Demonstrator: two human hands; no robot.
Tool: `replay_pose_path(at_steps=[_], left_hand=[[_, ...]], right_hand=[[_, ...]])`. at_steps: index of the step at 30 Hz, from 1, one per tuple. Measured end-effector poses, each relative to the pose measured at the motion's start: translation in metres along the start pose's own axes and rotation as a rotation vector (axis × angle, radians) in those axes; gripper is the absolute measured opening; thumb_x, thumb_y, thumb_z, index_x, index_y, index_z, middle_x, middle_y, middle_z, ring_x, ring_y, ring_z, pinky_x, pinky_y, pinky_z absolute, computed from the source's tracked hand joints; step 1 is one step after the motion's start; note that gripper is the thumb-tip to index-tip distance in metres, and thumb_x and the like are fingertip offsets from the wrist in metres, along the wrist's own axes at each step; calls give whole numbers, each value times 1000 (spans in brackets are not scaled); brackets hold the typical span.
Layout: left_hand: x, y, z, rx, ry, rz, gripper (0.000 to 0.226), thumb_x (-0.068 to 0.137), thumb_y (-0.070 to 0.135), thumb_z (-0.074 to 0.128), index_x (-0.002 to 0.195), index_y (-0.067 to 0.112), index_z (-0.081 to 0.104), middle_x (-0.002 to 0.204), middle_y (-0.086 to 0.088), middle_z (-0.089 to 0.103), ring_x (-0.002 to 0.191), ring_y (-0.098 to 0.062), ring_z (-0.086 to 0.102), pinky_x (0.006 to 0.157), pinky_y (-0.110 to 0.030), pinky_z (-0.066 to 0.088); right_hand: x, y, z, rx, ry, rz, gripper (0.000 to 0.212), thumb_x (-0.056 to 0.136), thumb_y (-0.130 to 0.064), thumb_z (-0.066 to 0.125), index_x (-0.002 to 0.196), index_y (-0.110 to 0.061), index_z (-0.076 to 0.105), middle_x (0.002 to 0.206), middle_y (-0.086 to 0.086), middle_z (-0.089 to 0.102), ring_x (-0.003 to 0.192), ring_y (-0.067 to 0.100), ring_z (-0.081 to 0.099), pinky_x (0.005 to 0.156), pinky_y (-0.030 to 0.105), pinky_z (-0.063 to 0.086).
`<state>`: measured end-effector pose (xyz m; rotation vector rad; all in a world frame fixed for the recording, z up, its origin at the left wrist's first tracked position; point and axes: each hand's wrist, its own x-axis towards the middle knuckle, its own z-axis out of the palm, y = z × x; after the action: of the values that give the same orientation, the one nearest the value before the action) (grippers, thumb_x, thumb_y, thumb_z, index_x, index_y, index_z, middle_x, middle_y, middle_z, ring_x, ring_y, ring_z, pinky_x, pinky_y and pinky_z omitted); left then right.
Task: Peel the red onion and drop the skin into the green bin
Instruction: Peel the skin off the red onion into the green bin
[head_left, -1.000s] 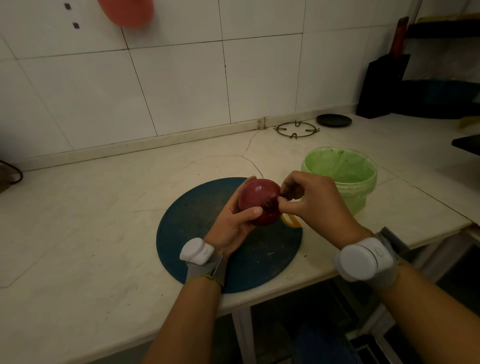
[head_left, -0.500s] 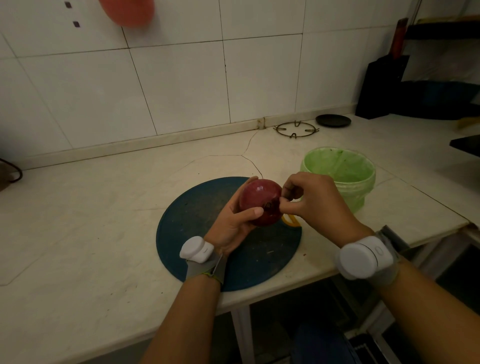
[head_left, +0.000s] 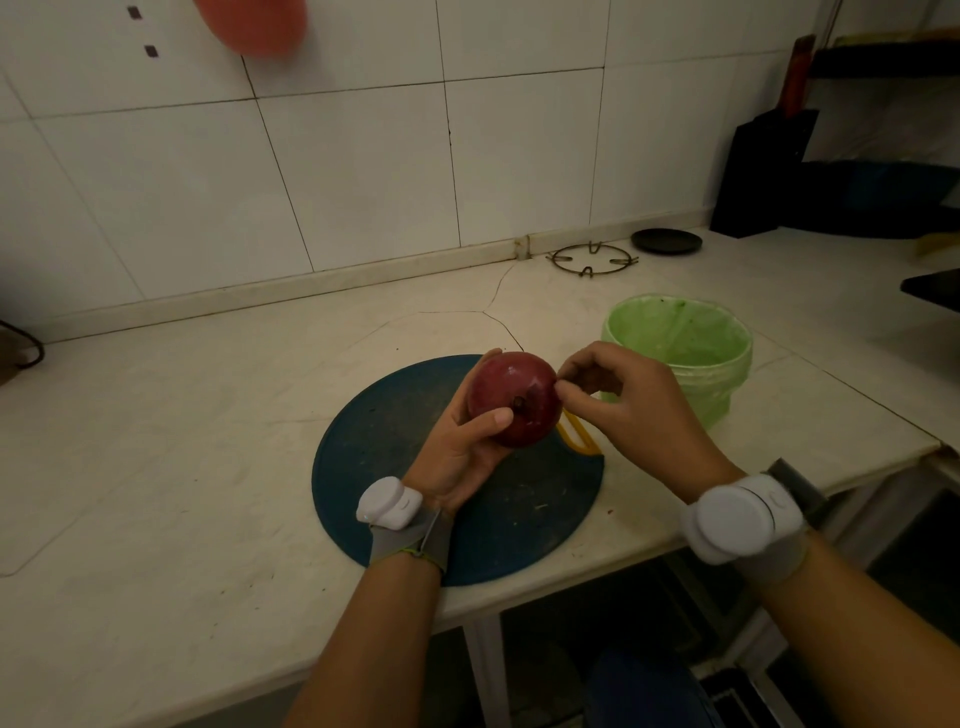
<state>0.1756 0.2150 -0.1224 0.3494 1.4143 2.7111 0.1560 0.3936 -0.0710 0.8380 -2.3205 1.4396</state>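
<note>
red onion (head_left: 511, 395) in left grip (head_left: 457, 449), dark end toward camera, pinch of right grip (head_left: 634, 410) on its edge

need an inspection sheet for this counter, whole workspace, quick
surface: pale cracked counter; round dark cutting board on it
job's things: red onion held above the board; green bin open, right of the board
clutter: yellow handle partly hidden behind the onion; metal trivet and dark lid by the wall
grips: left hand cups the onion; right hand pinches at its skin
cables: dark cable at the left edge
surroundings: white tiled wall; knife block at far right
</note>
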Motion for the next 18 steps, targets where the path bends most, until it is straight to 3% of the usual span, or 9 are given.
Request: replay_pose_path(at_steps=[4, 8, 12, 18], left_hand=[[0, 0, -1, -8, 17, 6, 84, 52, 18, 89, 128, 30, 54, 135, -15, 47, 122, -35, 51, 93, -47, 49], [-1, 0, 0, -36, 25, 21, 86, 50, 17, 89, 127, 28, 54, 131, -13, 51, 120, -33, 53, 93, -47, 49], [-1, 0, 2, -56, 38, 21, 83, 48, 16, 90, 123, 30, 57, 127, -10, 54, 116, -30, 57, 90, -46, 51], [-1, 1, 3, -104, 50, 3, 88, 44, 18, 91, 124, 30, 57, 126, -9, 56, 114, -30, 58, 85, -44, 53]], right_hand=[[-2, -1, 10, 3, 37, 3, 28, 69, -26, 80, 87, -14, 62, 85, -3, 62, 80, 10, 60, 72, 18, 49], [-1, -1, 17, 20, 109, 20, 17, 74, -22, 76, 82, -16, 63, 82, -6, 61, 79, 10, 60, 71, 18, 49], [-1, 0, 18, -28, 131, -3, 6, 81, -17, 69, 79, -15, 64, 76, -12, 57, 76, 0, 55, 67, 7, 41], [2, 2, 14, -104, 142, 27, 11, 86, -20, 64, 81, -10, 63, 76, -1, 61, 71, 10, 56, 64, 14, 41]])
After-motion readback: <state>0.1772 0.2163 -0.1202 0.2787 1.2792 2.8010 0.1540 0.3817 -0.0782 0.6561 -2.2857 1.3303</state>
